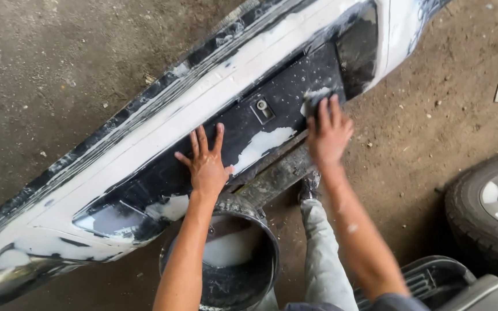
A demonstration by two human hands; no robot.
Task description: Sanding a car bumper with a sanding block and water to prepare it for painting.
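Black, filler-patched bumper (162, 132) lies across a bucket (234, 270) on the dirt floor; left hand (206, 167) braces it flat and released, right hand (328, 135) grasping a sanding pad (313, 101) should press evenly, rubbing flat.

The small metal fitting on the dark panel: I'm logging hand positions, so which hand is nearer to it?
Right, narrowly. The right hand presses a sanding pad just right of the fitting; the left hand lies flat on the bumper, below and left of it.

single head view, looking steeply down, close over a car bumper (203, 109) on a dirt floor (59, 63)
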